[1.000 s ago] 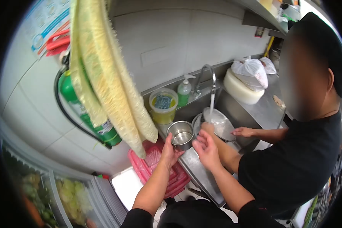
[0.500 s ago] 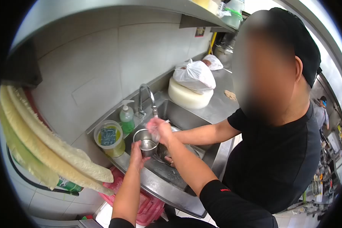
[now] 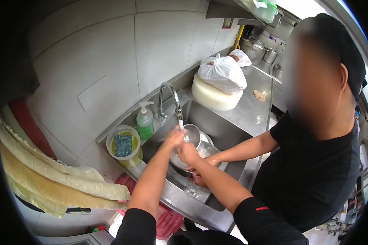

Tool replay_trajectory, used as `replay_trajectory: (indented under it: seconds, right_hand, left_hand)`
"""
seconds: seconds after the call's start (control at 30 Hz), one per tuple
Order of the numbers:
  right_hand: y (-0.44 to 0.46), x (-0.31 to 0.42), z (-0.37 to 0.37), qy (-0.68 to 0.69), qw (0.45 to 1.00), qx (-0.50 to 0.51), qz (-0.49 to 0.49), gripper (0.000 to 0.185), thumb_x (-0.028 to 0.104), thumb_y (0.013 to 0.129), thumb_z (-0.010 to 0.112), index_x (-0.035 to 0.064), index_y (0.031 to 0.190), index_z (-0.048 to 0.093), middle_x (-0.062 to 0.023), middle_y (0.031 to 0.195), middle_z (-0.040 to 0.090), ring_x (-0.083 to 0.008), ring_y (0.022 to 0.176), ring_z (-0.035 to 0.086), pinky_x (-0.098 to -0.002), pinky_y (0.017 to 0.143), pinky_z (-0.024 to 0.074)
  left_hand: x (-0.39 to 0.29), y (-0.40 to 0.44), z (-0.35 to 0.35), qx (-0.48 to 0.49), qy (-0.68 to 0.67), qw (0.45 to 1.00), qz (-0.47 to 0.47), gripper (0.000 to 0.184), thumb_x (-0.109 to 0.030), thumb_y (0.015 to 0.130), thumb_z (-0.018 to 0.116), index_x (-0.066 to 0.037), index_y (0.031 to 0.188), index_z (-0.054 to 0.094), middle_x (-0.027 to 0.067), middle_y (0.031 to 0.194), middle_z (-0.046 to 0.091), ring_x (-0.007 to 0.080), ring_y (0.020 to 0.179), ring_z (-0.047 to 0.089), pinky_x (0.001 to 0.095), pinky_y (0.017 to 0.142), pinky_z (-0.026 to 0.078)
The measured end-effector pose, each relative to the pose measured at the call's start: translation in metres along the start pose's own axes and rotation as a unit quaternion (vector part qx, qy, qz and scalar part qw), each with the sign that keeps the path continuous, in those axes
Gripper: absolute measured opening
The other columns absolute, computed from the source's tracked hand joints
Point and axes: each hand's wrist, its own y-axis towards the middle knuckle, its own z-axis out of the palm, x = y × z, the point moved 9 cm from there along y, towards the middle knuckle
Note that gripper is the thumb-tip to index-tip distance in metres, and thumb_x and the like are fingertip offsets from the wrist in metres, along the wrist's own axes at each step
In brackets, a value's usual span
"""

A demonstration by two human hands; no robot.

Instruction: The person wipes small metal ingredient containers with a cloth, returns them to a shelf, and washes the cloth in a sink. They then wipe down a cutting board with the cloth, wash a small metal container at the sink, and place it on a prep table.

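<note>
Water runs from the curved faucet [image 3: 170, 94] over a small steel pot [image 3: 195, 134] tilted in the sink. My left hand [image 3: 174, 138] is at the pot's left side, close to the stream; its fingers are blurred by water and motion. Just below the rim, my right hand [image 3: 189, 154] is closed and appears to grip the pot. Beneath my hands lies a larger steel bowl [image 3: 176, 164], partly covered. A co-worker's hands [image 3: 210, 160] reach into the sink from the right, at the bowl's edge and below my right forearm.
A tub with a blue sponge [image 3: 123, 146] and a green soap bottle [image 3: 144, 123] stand on the sink's left ledge. Behind are a white round block [image 3: 216, 96] and a plastic bag [image 3: 223, 73]. Cloths [image 3: 65, 175] hang at left; the co-worker [image 3: 310, 171] stands at right.
My left hand has moved from the pot's outer side up toward the faucet stream. My right hand has lowered to the pot. The view has shifted, and the pot is now tilted beneath the water.
</note>
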Motion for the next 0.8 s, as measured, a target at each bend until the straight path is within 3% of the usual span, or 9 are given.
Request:
replay_trajectory:
  seconds: [0.07,0.1,0.23,0.33,0.37,0.5,0.63,0.73,0.8]
  right_hand:
    - [-0.023,0.011,0.008,-0.218,0.96,0.124,-0.128,0.024,0.027,0.09,0.054,0.0115,0.105,0.066,-0.016,0.095,0.071,-0.0348,0.09,0.068,-0.0486,0.094,0.0459]
    - [-0.015,-0.004,0.015,-0.238,0.941,0.027,-0.238,0.026,0.026,0.091,0.05,0.0081,0.103,0.064,-0.0206,0.095,0.07,-0.0386,0.091,0.067,-0.05,0.087,0.0495]
    - [0.008,0.009,-0.012,-0.011,0.999,0.0,0.052,0.032,0.028,0.092,0.049,0.002,0.103,0.063,-0.0237,0.098,0.068,-0.0396,0.093,0.066,-0.0498,0.088,0.0488]
    - [-0.012,0.026,0.016,-0.035,0.994,0.101,0.0,0.03,0.028,0.091,0.051,0.0032,0.1,0.064,-0.0222,0.101,0.068,-0.0397,0.096,0.065,-0.0476,0.09,0.0487]
    - [-0.025,0.028,0.018,-0.08,0.983,0.095,-0.138,0.032,0.027,0.088,0.053,0.0025,0.103,0.067,-0.0173,0.103,0.069,-0.0371,0.11,0.061,-0.046,0.105,0.0397]
    - [-0.013,-0.004,0.031,-0.488,0.842,0.154,-0.169,0.055,0.035,0.085,0.057,0.0055,0.131,0.058,-0.014,0.13,0.062,-0.0263,0.138,0.04,-0.0512,0.117,0.0131]
    - [-0.011,0.02,0.034,-0.012,0.996,0.086,-0.028,0.059,0.045,0.079,0.063,0.0086,0.125,0.061,-0.02,0.128,0.06,-0.0302,0.132,0.046,-0.0513,0.113,0.0237]
    - [-0.021,0.015,0.057,0.2,0.974,0.109,-0.005,0.053,0.04,0.079,0.065,0.0133,0.125,0.061,-0.015,0.122,0.064,-0.0288,0.127,0.05,-0.0477,0.107,0.0321]
    - [-0.027,0.001,0.069,-0.288,0.933,0.136,-0.17,0.032,0.03,0.083,0.06,0.0124,0.108,0.068,-0.0097,0.109,0.071,-0.0216,0.112,0.062,-0.0414,0.104,0.036]
  left_hand:
    - [0.021,0.013,-0.003,0.054,-0.033,0.998,-0.003,0.073,-0.04,0.083,0.056,-0.013,0.147,0.037,0.0264,0.142,0.043,0.0416,0.127,0.047,0.05,0.099,0.042]
    - [0.029,0.011,-0.002,0.051,-0.066,0.996,-0.014,0.074,-0.041,0.084,0.055,-0.011,0.148,0.035,0.0254,0.143,0.045,0.0427,0.13,0.044,0.048,0.105,0.037]
    - [0.058,0.009,0.01,-0.152,-0.118,0.981,0.004,0.072,-0.037,0.087,0.048,-0.011,0.152,0.029,0.0229,0.142,0.047,0.0442,0.123,0.051,0.0471,0.106,0.038]
    - [0.043,-0.01,-0.008,0.04,-0.025,0.997,-0.056,0.068,-0.028,0.089,0.045,-0.018,0.153,0.024,0.0275,0.138,0.049,0.0419,0.114,0.059,0.0462,0.096,0.047]
    - [0.018,-0.045,-0.022,0.111,0.004,0.988,-0.107,0.067,-0.022,0.09,0.044,-0.021,0.154,0.024,0.0306,0.135,0.05,0.0408,0.11,0.062,0.0457,0.09,0.051]
    - [0.026,-0.042,-0.005,0.005,0.089,0.995,-0.035,0.069,-0.011,0.088,0.048,-0.025,0.152,0.026,0.0352,0.127,0.052,0.0434,0.107,0.061,0.0492,0.089,0.051]
    - [0.02,-0.032,0.005,-0.102,0.147,0.982,0.059,0.07,-0.013,0.084,0.053,-0.022,0.15,0.032,0.0312,0.129,0.053,0.04,0.127,0.048,0.0472,0.104,0.041]
    - [0.041,-0.009,0.001,-0.046,0.181,0.981,0.055,0.064,-0.014,0.083,0.054,-0.02,0.145,0.042,0.0252,0.135,0.052,0.0396,0.129,0.046,0.0454,0.106,0.039]
    - [0.039,-0.02,-0.009,0.028,0.203,0.978,0.028,0.058,-0.016,0.085,0.053,-0.022,0.143,0.045,0.0256,0.14,0.046,0.04,0.125,0.05,0.0455,0.104,0.041]
